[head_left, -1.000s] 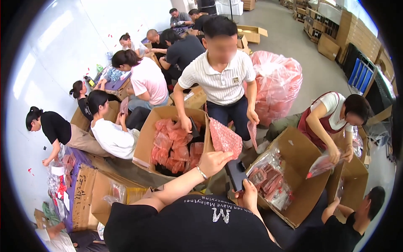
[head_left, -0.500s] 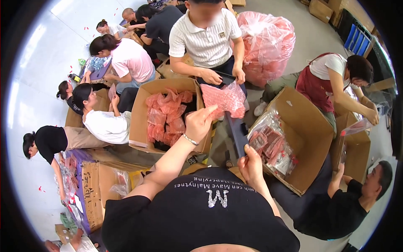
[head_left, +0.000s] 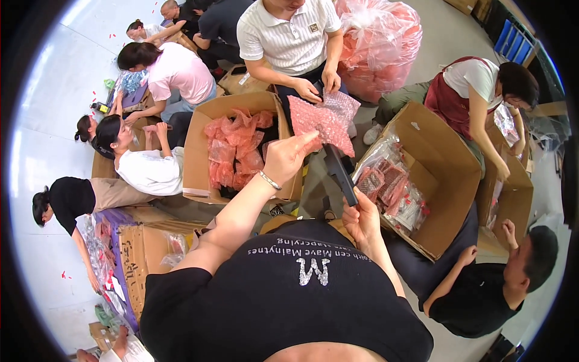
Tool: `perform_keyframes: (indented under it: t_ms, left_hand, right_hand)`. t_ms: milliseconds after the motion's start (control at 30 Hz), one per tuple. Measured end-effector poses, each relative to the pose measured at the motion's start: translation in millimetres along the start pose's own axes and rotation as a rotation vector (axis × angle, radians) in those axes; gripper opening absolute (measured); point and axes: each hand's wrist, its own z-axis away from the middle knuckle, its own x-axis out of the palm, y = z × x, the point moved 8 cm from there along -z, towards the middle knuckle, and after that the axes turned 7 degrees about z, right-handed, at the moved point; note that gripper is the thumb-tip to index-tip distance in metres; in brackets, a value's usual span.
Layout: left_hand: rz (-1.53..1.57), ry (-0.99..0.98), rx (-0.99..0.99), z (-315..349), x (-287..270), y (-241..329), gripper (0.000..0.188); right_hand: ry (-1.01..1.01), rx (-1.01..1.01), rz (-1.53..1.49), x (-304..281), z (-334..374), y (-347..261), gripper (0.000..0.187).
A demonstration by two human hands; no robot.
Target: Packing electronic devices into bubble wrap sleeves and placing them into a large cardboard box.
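Observation:
A pink bubble-wrap bag is pinched at its near left edge by the closed fingers of my left hand. Closed round the near end of a long, flat black bar is my right hand. The bar's far end meets the lower edge of the bag; I cannot tell whether it goes inside or behind. Just beyond the bag are the hands of a person in a white polo shirt, with a paler bubble-wrap piece by their fingers.
A cardboard box of pink bubble-wrap bags stands left of my hands. Right of them is another box with wrapped pieces. A big sack of pink wrap lies at the back. Several people sit working around me on both sides.
The bar has swung to a more slanted angle, showing its black side. The pink bag is spread flatter. The person opposite no longer visibly holds a dark piece above the bag.

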Motion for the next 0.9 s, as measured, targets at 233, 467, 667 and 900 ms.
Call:
perform_keyframes:
  t_ms: [233,467,667,900]
  left_hand:
    - [0.037,-0.101,0.080,6.8,2.5,22.7,0.032]
    - [-0.021,0.170,-0.116,6.7,-27.8,-12.9,0.022]
    - [0.064,0.096,-0.199,-5.4,-31.8,-27.1,0.021]
    - [0.121,0.016,-0.238,-3.5,-25.6,-33.3,0.023]
  right_hand:
    - [0.057,-0.321,0.898,25.7,15.3,-14.5,0.020]
    - [0.010,-0.218,0.952,18.7,20.7,-22.0,0.020]
    - [-0.043,-0.115,0.729,17.6,18.8,-15.8,0.021]
    - [-0.105,-0.084,0.303,12.9,-2.4,-7.3,0.019]
